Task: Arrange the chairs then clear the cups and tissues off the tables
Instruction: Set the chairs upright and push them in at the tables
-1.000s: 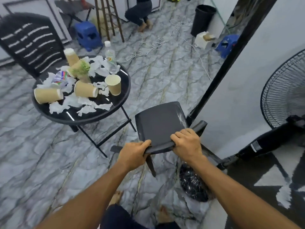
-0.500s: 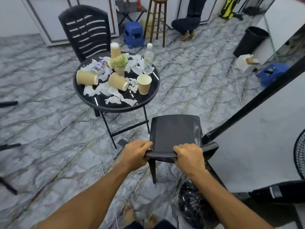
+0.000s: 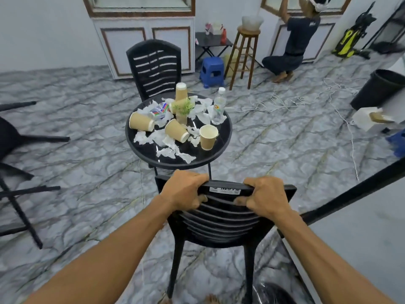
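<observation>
A black slatted plastic chair (image 3: 221, 218) stands upright in front of me, its back toward me. My left hand (image 3: 183, 190) and my right hand (image 3: 264, 197) both grip its top rail. Just beyond it is a round black table (image 3: 223, 137) strewn with torn white tissues (image 3: 173, 150). One brown paper cup (image 3: 208, 137) stands upright on it, two lie on their sides (image 3: 140, 121) (image 3: 176, 131), and another is stacked upside down (image 3: 181, 91). A second black chair (image 3: 154, 66) stands at the table's far side.
A water bottle (image 3: 218, 106) and a small green plant (image 3: 183, 107) are on the table. Toppled black chairs (image 3: 15, 163) lie at left. A black bin (image 3: 379, 88) is at right, a wooden stool (image 3: 243, 55) and blue step stool (image 3: 212, 71) behind. A person crouches at back right.
The chair came from tipped on its side to upright with its back facing me, close to the table. Both hands kept their grip on it.
</observation>
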A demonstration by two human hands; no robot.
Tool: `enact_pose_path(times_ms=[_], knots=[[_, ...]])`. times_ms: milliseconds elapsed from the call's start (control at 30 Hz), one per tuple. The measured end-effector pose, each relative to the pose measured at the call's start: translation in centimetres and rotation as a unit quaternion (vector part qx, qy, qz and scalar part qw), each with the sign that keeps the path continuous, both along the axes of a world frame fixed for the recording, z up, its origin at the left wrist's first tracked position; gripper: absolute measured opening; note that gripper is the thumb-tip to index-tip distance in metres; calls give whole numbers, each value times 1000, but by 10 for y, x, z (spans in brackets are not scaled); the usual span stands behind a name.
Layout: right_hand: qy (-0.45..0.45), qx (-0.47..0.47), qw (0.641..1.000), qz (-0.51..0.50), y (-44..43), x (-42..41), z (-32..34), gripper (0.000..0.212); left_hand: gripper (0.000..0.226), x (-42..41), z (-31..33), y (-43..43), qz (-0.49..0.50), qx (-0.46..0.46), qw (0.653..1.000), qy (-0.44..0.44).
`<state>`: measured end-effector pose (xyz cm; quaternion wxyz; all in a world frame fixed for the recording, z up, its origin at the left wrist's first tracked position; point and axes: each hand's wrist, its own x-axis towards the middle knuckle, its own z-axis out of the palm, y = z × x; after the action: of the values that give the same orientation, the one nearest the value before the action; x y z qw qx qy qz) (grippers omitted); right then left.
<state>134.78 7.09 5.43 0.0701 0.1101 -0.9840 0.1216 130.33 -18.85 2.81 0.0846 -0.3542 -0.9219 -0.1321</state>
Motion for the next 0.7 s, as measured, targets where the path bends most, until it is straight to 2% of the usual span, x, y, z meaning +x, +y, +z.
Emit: enact_pose_path(times_ms=[67,167,267,400,533,700], knots=[[-10,-21,1000,1,10,-13,-10,52,45,-9,7,15,26,-42,998,-41],[-6,-65,998,4,26,-32,-23,48,50,-23,8,25,75,-18,994,-73],[11,-62,998,6,36,-51,-24,44,56,-33,5,21,116,5,991,-67],[73,-44,996,-27,39,-58,-29,62,62,-48,10,23,148,1,986,-77],[118,-84,989,-26,44,-50,-41,69,57,-50,5,20,171,-5,982,-81],[38,-62,997,-19,51,-60,-28,69,48,-42,6,19,189,-3,975,-116]])
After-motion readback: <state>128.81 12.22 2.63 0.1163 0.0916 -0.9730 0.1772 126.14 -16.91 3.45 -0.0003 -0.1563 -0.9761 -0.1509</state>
